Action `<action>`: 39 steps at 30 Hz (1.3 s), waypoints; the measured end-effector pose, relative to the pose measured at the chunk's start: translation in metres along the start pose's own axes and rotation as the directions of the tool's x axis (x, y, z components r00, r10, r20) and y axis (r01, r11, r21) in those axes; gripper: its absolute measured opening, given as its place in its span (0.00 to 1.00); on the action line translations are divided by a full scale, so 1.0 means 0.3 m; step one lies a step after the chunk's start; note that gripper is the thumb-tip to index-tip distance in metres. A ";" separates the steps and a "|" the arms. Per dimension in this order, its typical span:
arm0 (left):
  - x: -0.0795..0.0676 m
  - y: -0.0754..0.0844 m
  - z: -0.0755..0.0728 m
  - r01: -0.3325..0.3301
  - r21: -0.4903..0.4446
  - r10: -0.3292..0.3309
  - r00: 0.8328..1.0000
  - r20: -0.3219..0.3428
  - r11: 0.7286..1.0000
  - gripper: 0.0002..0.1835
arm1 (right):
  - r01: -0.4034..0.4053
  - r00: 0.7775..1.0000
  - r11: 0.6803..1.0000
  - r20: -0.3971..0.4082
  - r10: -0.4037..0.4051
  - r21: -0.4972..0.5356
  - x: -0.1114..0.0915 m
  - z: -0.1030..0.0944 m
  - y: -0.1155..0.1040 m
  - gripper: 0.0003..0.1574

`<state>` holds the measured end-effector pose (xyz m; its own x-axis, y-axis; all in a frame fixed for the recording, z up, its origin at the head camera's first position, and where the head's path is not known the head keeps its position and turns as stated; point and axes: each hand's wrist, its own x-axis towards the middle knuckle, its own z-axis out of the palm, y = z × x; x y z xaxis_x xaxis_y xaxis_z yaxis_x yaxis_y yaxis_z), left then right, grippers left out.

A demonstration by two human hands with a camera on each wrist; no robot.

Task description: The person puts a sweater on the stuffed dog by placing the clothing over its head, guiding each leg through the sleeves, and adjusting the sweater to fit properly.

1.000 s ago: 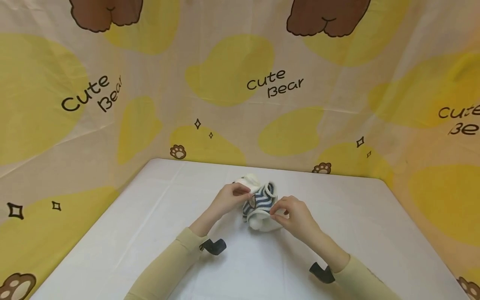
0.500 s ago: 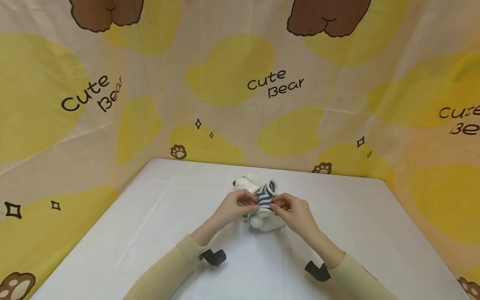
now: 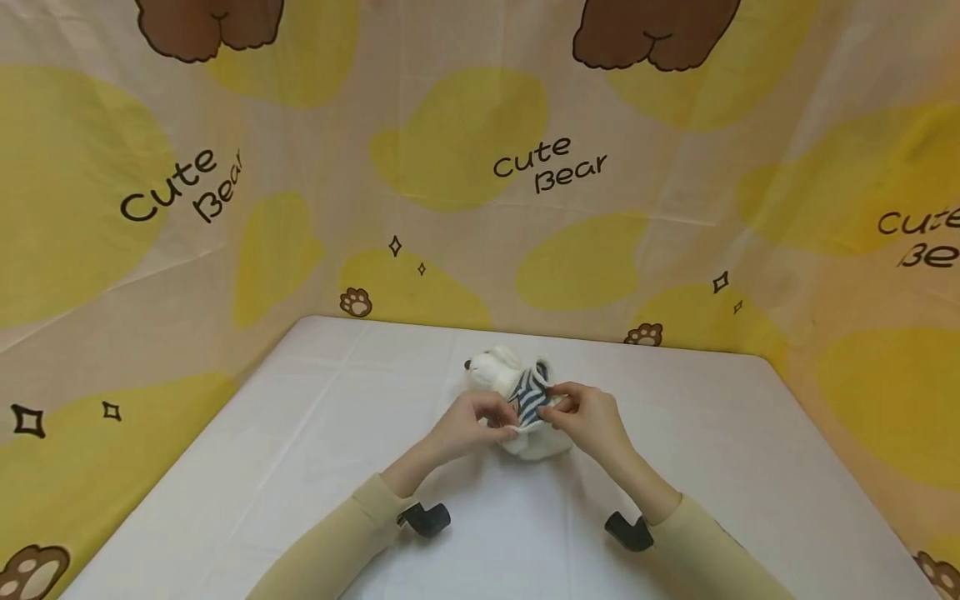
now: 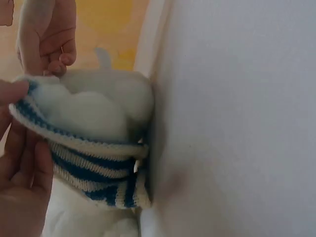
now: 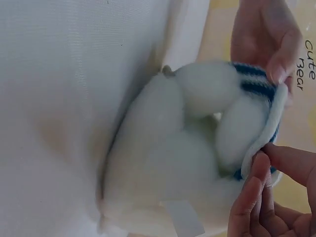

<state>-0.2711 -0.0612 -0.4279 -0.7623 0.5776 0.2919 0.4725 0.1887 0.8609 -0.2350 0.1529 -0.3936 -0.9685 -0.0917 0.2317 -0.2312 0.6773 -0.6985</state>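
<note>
A white plush animal [image 3: 491,367] with a dark nose lies on the table, its head towards the far left. It wears a blue-and-white striped knitted sweater [image 3: 531,398]. My left hand [image 3: 472,427] pinches the hem on the left side, fingers curled over the knit. On the other side my right hand [image 3: 594,421] pinches the same garment between thumb and fingers. In the right wrist view the white hem [image 5: 264,131] stretches between both hands, away from the plush body [image 5: 173,158]. A white tag [image 5: 182,217] shows on the toy there.
The white tabletop [image 3: 300,467] meets a yellow and beige printed cloth [image 3: 457,142] at the back and sides. Black wrist mounts [image 3: 426,521] hang under both forearms, just above the table.
My left hand has moved from the upper part of the sweater down to its hem. The right hand has shifted slightly up along the garment. The toy's face is now uncovered.
</note>
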 end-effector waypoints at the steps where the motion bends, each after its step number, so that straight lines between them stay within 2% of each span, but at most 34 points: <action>1: 0.000 -0.003 -0.002 -0.014 0.009 0.013 0.999 0.042 1.000 0.04 | 0.003 1.000 1.000 -0.004 -0.003 -0.007 0.000 0.000 0.001 0.25; 3: 0.003 -0.011 -0.001 -0.036 0.065 0.028 0.993 0.115 0.997 0.04 | 0.006 1.000 1.000 -0.012 -0.006 -0.013 0.000 -0.001 0.003 0.25; 6: 0.009 -0.015 0.001 -0.046 0.184 0.011 0.982 0.188 0.982 0.04 | 0.005 1.000 1.000 -0.022 -0.005 -0.010 -0.002 0.001 0.006 0.24; 8: 0.011 -0.008 -0.003 -0.060 0.244 0.006 0.977 0.213 0.968 0.04 | 0.005 1.000 1.000 -0.030 -0.005 0.000 -0.005 0.002 0.006 0.21; 11: 0.015 0.011 -0.019 -0.065 0.275 0.004 0.976 0.217 0.959 0.03 | 0.015 0.999 1.000 -0.041 -0.014 0.016 -0.012 0.005 0.006 0.17; 13: 0.020 0.024 -0.033 -0.043 0.271 -0.005 0.985 0.174 0.962 0.03 | 0.032 0.998 0.999 -0.049 -0.031 0.016 -0.016 0.007 0.006 0.15; 16: 0.036 0.034 -0.047 0.043 0.268 -0.048 0.999 0.010 0.962 0.05 | 0.043 0.997 0.999 -0.061 -0.042 0.000 -0.019 0.012 0.005 0.13; 17: 0.043 0.035 -0.049 0.084 0.266 -0.071 0.996 -0.056 0.960 0.05 | 0.037 0.997 0.999 -0.062 -0.037 -0.006 -0.021 0.013 0.004 0.13; 19: 0.060 0.030 -0.046 0.162 0.250 -0.121 0.978 -0.169 0.955 0.07 | 0.015 0.998 0.999 -0.059 -0.017 -0.029 -0.025 0.016 0.001 0.14; 21: 0.075 0.024 -0.038 0.232 0.211 -0.184 0.957 -0.226 0.949 0.09 | -0.004 0.999 0.999 -0.052 0.002 -0.051 -0.031 0.019 -0.001 0.15; 25: 0.096 0.014 -0.021 0.324 0.104 -0.295 0.929 -0.222 0.940 0.12 | -0.019 0.998 0.999 -0.056 0.017 -0.049 -0.038 0.026 -0.007 0.16; 28: 0.103 0.013 -0.014 0.364 0.033 -0.350 0.912 -0.213 0.931 0.12 | -0.037 0.997 0.999 -0.064 0.038 0.013 -0.037 0.038 -0.008 0.17; 33: 0.105 0.007 -0.010 0.377 -0.023 -0.375 0.909 -0.184 0.926 0.11 | -0.058 0.996 0.995 -0.069 0.063 0.082 -0.040 0.059 -0.010 0.22; 36: 0.104 0.005 -0.009 0.379 -0.065 -0.384 0.903 -0.193 0.923 0.11 | -0.040 0.995 0.997 -0.087 0.045 0.064 -0.041 0.066 -0.012 0.22; 39: 0.098 0.003 -0.011 0.384 -0.059 -0.387 0.893 -0.230 0.921 0.09 | -0.020 0.994 1.000 -0.110 0.020 0.003 -0.045 0.064 -0.013 0.21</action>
<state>-0.2944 -0.0468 -0.4172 -0.9652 0.2606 0.0233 0.1166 0.3487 0.9299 -0.2228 0.1374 -0.4069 -0.9568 0.0027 0.2908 -0.2123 0.6769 -0.7048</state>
